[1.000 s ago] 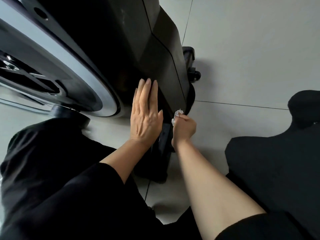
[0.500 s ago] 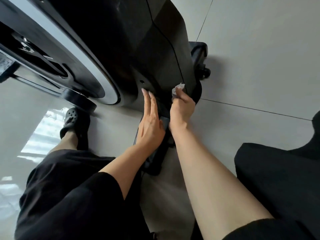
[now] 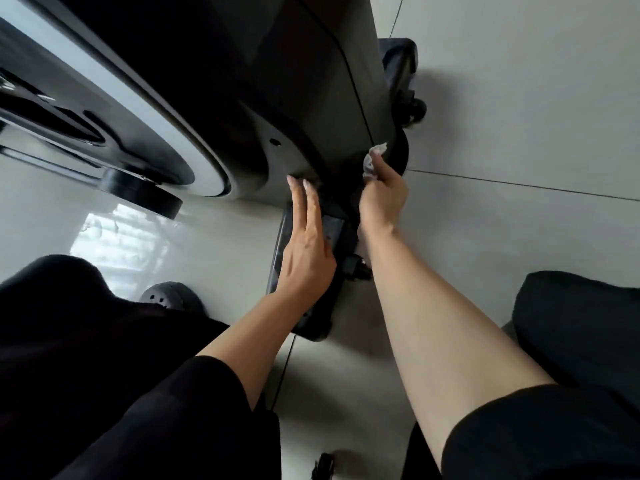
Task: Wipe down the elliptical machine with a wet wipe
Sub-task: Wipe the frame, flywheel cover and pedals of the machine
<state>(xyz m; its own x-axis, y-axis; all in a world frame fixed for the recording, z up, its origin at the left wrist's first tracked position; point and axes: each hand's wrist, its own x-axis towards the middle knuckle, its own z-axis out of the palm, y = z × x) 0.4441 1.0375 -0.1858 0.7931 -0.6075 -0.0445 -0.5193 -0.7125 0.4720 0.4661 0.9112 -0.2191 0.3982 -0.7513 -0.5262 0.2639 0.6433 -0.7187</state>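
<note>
Head view: elliptical machine (image 3: 214, 81) cut off at top and left; lower housing dark, detail lost. Right hand (image 3: 382, 199) pinches crumpled wet wipe (image 3: 373, 161) against housing edge, wipe protruding above fingers. Left hand (image 3: 306, 251) flat, fingers straight, tips touching housing.

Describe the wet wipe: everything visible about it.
The wet wipe is a small white sheet, crumpled into a wad, soft and thin by the look of it. Most of it is hidden inside the right hand, whose curled fingers hold it; only a ragged tuft sticks out above them. It sits against the dark lower housing of the elliptical machine, near its rear edge.
</note>
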